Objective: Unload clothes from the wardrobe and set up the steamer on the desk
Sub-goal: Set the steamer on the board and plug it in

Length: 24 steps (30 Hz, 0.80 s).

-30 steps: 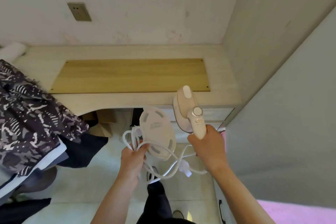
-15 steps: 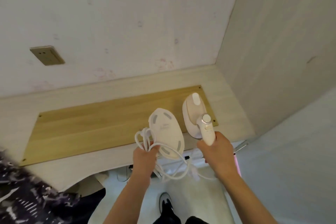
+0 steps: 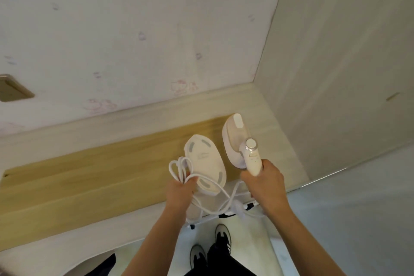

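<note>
Item one: steamer (image 3: 237, 141), white and pale pink. I am seeing the right hand (image 3: 265, 182) wrapping its fingers tight around the handle, the body of the steamer projecting up and away from the knuckles, hanging over the desk (image 3: 67, 188) near its right end, close to the corner where the wardrobe panel (image 3: 336, 74) is meeting the wall (image 3: 134, 29). I cannot tell whether it is touching the desk.

Item two: oval base plate (image 3: 205, 163), cream with grey slots. The left hand (image 3: 181, 190) is pinching its near end together with a bunch of cord (image 3: 179, 169) (loops are spilling out over the thumb side). The plate is sticking out beyond the fingertips, over the darker wooden inlay (image 3: 100, 172), just left of the steamer and not touching it.

Item three: the cord is trailing from the left hand, sagging below the desk's front edge and running across to the right hand.

Item four: socket plate (image 3: 12, 88) on the wall, far left.

Item five: two shoes (image 3: 221, 234) on the floor below.
</note>
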Motion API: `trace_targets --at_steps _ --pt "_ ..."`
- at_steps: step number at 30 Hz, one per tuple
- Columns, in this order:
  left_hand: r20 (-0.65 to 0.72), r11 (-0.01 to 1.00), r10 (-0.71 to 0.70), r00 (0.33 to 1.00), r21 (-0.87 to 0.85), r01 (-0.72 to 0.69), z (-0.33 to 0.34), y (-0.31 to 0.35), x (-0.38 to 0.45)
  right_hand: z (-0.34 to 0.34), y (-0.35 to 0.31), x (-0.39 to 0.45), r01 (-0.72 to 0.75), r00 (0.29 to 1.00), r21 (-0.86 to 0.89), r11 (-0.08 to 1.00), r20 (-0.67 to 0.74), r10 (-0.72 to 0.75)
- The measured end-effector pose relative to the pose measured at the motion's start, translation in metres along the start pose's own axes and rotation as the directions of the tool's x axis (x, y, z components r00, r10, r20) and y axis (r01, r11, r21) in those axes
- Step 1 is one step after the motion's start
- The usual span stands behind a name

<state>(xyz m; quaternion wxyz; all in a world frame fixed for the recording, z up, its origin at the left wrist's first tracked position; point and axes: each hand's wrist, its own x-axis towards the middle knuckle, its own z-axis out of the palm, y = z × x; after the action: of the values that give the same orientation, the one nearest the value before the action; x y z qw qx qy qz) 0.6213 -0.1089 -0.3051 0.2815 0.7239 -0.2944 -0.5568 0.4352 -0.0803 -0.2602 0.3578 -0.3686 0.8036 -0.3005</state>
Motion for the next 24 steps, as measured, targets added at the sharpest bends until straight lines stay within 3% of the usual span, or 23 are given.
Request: trace_targets --at_steps 24 --pt "-0.002 0.994 -0.082 0.997 0.071 0.082 0.077 0.018 0.062 -0.017 0.01 0.083 -0.033 0.999 -0.012 0.999 0.032 0.034"
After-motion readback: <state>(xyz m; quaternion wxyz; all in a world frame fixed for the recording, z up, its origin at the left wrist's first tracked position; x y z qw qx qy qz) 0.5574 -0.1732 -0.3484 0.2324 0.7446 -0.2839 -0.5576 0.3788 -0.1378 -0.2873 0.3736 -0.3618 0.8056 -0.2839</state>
